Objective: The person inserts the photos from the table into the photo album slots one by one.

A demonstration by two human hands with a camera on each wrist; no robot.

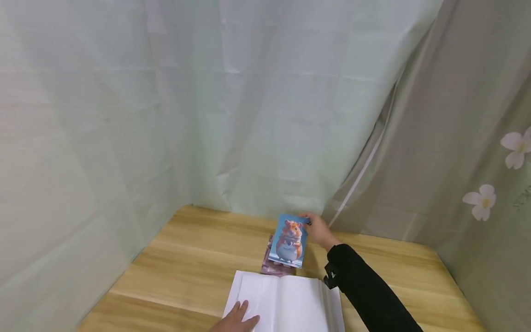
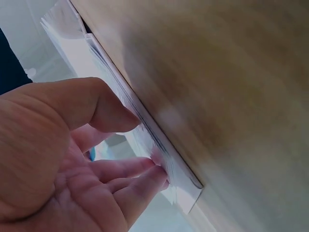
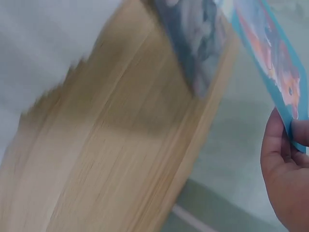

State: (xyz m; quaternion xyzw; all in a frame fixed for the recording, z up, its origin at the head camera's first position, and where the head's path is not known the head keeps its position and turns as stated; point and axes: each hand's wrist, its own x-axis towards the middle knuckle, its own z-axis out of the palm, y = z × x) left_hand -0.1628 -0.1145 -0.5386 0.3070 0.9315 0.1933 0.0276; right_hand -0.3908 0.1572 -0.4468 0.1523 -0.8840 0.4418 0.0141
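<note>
Right now the right hand [image 1: 318, 230] pinches the far top corner of the hamster card [image 1: 288, 240], lifted and tilted just above the small stack of cards [image 1: 269, 266], while the left hand [image 1: 236, 319] lies flat with relaxed fingers on the near page of the open white album [image 1: 286, 299]. Because the pinch catches only a corner, the card could likely swing, bend or slip back onto the stack beneath it. If the left hand eases off, the page under it may spring up.
</note>
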